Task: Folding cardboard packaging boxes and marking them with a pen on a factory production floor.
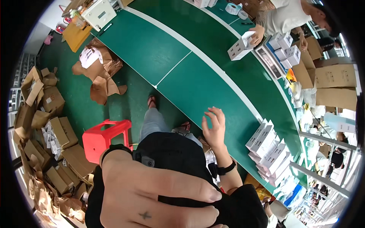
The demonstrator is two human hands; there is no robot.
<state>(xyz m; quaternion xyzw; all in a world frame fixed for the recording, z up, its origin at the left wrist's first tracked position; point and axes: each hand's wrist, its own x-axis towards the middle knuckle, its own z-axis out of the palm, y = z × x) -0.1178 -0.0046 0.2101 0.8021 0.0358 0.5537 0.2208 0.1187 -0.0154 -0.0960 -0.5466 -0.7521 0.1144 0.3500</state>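
Close in front of the camera, my left hand [152,193] fills the lower part of the head view. Its fingers stretch to the right with a gap between them, and I see nothing in them; its thumb is hidden. My right hand [215,127] hangs at the near edge of the green table [213,89], fingers loosely bent and apart, holding nothing. Farther right on the table, several white boxes [260,138] stand in a leaning row, apart from my right hand.
Across the table a co-worker's hand [258,34] holds a white box [239,47]. A red stool [97,142] stands at my left, near crumpled brown paper [102,70] and piled cartons [53,102]. A white device [99,15] sits at the table's far left end.
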